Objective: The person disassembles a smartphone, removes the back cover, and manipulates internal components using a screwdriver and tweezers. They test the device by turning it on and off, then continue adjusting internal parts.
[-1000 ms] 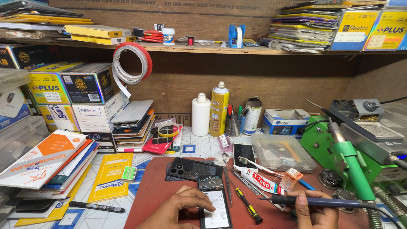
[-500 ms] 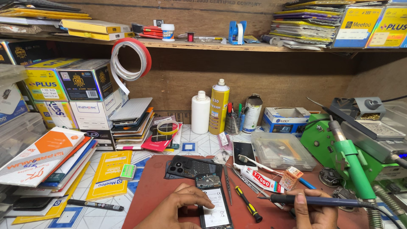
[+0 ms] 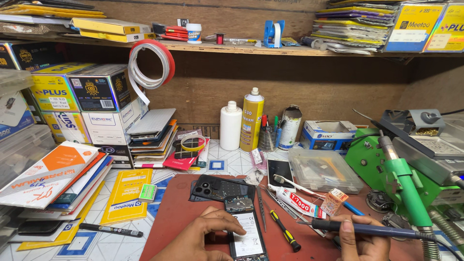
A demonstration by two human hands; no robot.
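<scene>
My left hand (image 3: 205,237) rests on the red work mat (image 3: 166,217) and steadies an opened phone (image 3: 246,232) with its white battery showing. My right hand (image 3: 360,239) grips a blue soldering iron (image 3: 357,227), its tip pointing left and hovering to the right of the phone. A black phone back cover (image 3: 217,187) lies just beyond the phone. Between phone and iron lie tweezers (image 3: 261,208) and a yellow-and-black screwdriver (image 3: 285,231).
A glue tube (image 3: 297,200), clear parts box (image 3: 324,170), white bottle (image 3: 230,125) and yellow spray can (image 3: 252,119) stand behind. A green soldering station (image 3: 391,164) is at right. Stacked boxes (image 3: 92,104) and packets (image 3: 48,174) fill the left.
The view has shifted slightly. Both hands have hardly moved; the iron's tip stays to the right of the phone.
</scene>
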